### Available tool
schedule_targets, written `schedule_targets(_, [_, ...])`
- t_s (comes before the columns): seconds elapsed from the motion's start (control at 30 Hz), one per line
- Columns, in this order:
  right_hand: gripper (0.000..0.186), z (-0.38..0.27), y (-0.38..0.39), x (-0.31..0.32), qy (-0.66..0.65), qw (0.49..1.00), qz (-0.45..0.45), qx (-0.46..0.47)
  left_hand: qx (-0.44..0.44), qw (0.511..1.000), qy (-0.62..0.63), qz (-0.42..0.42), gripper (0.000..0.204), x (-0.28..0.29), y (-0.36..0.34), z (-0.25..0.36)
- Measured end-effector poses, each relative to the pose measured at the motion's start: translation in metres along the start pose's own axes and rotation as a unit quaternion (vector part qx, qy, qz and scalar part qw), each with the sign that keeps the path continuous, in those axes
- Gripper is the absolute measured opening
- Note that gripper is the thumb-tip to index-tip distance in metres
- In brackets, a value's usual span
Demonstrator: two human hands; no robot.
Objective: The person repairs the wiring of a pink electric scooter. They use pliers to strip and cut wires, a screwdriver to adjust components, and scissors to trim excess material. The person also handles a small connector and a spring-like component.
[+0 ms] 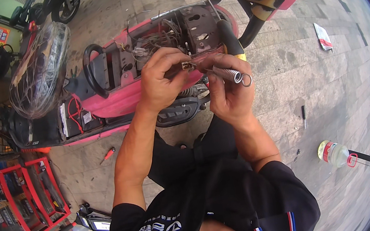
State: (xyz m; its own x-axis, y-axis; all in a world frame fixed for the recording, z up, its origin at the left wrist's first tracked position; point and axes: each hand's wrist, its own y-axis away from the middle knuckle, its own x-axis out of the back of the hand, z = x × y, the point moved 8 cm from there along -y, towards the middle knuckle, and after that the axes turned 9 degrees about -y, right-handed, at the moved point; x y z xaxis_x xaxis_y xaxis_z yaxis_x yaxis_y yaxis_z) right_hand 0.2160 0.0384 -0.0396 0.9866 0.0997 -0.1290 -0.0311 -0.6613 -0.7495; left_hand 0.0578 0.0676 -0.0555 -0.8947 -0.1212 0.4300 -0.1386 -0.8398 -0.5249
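Both my hands are raised over the exposed wiring of a pink scooter (113, 102). Between its thumb and fingers, my left hand (162, 78) pinches a small pale wire connector (186, 66). Close beside it, my right hand (231, 91) is closed around a silver coil spring (226, 74) with a ring at its near end. A thin tip reaches from the right fingers toward the connector; whether it belongs to the spring I cannot tell. A tangle of grey wires (162, 40) fills the open body beyond. Behind my right hand a screwdriver (229, 37) with a black and yellow handle rests on the scooter.
A wrapped seat-like bundle (40, 72) sits on the scooter's left part. On the paving lie a red-handled screwdriver (108, 155), a black-handled one (304, 117) and a white packet (323, 36). A bottle of yellow liquid (333, 153) is at right, a red rack (34, 197) at left.
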Motion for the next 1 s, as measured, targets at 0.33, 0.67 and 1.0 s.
schedule_targets(0.33, [0.024,0.0001,-0.0001,0.0022,0.022,1.0,-0.006,-0.008,-0.023,0.998,-0.028,-0.042,0.033,-0.0011,0.0001,0.0021])
schedule_targets(0.67, [0.027,0.0017,0.0042,0.005,0.015,1.0,0.014,0.003,-0.028,0.996,-0.06,-0.052,0.034,-0.0024,-0.0017,0.0068])
schedule_targets(1.0, [0.02,-0.0042,-0.0043,0.0012,0.044,0.999,-0.027,-0.005,-0.038,0.996,-0.065,-0.054,0.034,-0.0039,-0.0024,0.0082])
